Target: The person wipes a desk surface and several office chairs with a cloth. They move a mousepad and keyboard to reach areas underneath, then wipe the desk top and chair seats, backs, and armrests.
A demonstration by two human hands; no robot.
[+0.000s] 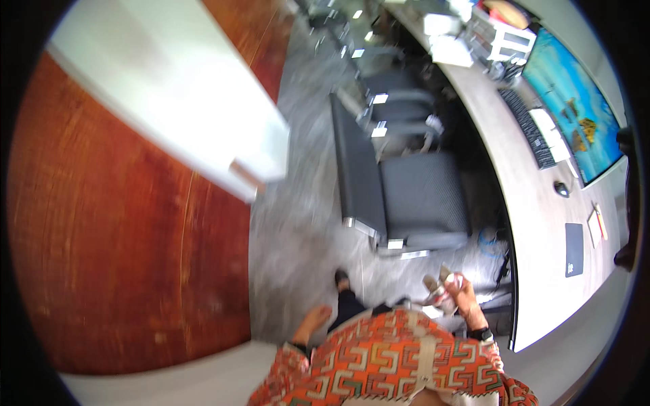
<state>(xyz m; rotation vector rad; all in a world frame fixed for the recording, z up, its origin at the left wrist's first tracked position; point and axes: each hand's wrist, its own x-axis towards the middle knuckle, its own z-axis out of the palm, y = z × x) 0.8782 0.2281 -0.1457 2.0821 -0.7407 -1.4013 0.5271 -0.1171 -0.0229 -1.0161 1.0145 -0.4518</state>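
Observation:
My right hand (463, 294) is at the right front of my body, beside the desk's near end. Its fingers are closed around a bundle (441, 293) in beige, white and red, with two beige ends sticking out. Blur keeps me from telling what the bundle is. My left hand (317, 318) hangs low by my dark trouser leg (347, 307), with no object visible in it. How far its fingers are parted is unclear.
A black office chair (424, 195) stands ahead, against the desk (533, 243). On the desk are a monitor (571, 106), a keyboard (528, 127), a mouse (561, 189) and a dark pad (574, 249). A white panel (203, 96) and reddish-brown wooden surface (127, 243) flank the left.

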